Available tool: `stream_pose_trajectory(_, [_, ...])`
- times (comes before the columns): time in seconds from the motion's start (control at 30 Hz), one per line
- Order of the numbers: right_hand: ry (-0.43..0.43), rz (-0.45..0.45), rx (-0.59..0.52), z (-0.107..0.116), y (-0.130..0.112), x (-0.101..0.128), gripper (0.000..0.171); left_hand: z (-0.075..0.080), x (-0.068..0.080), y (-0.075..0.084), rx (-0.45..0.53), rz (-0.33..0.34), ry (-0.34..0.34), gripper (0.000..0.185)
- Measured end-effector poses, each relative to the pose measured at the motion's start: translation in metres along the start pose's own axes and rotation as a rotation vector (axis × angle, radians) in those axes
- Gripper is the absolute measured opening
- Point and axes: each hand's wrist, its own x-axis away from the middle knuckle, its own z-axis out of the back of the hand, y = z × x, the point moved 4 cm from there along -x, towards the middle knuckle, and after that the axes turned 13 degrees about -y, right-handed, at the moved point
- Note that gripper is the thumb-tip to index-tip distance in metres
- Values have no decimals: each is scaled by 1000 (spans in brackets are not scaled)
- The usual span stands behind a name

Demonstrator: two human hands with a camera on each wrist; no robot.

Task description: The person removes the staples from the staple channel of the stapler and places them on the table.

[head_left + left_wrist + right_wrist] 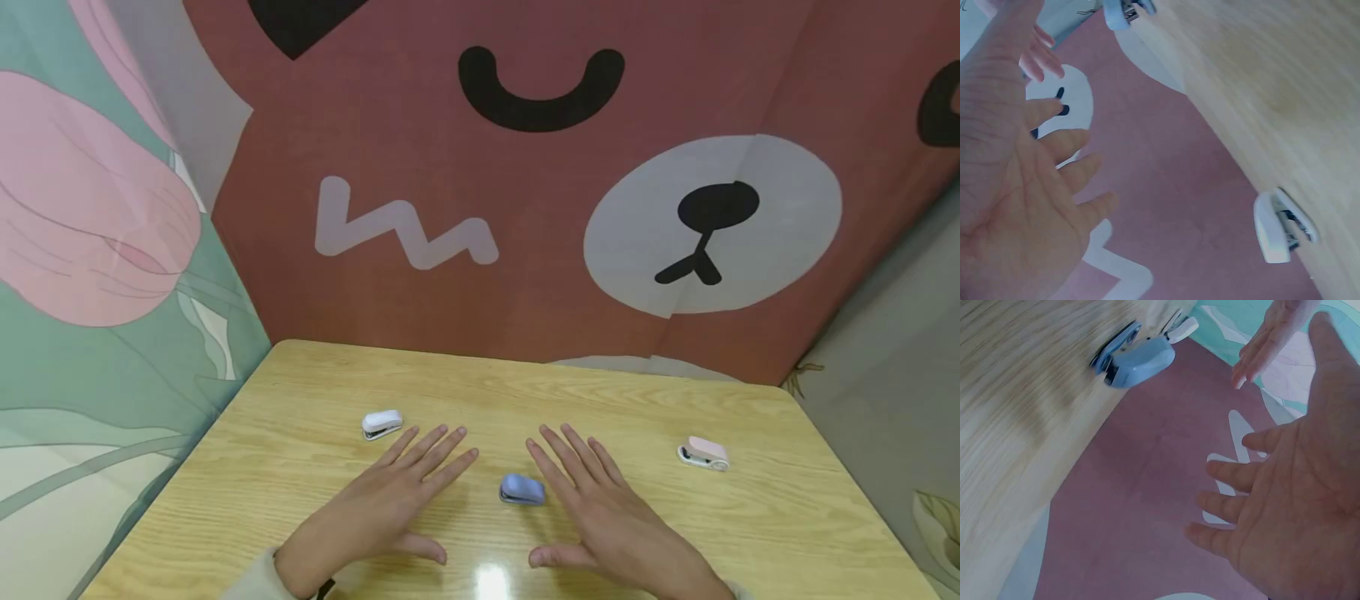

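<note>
Blue stapler (pixel 522 489) is lying on the wooden table (pixel 787 533) between your two hands, just beside the fingers of your right hand (pixel 611 525) and a little apart from your left hand (pixel 382 508). In the right wrist view the stapler is showing its open mouth, though blur is hiding the finer details. Both your forearms are getting cut off at the bottom edge of the head view. You are holding both hands palm down over the table with fingers straight and spread, grasping nothing; whether the palms are touching the wood cannot be told. A white stapler (pixel 382 423) is sitting beyond your left fingertips, and a pink stapler (pixel 704 453) is sitting well apart to the right. A backdrop printed with a bear's face (pixel 712 225) is standing behind the table.
</note>
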Motion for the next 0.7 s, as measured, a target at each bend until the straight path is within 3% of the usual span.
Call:
stream_pose_trajectory(0.13, [-26,-12,-19,-2,-2,-8,111,-2,6,-4,-15,22,38,122])
stream_pose_trajectory(0.43, [-82,20,-92,-7,-7,-22,103,-11,24,-16,61,102,61,110])
stream_pose_trajectory(0.7, [-120,52,-117,-14,-8,-37,100,-15,36,-40,70,191,123,99])
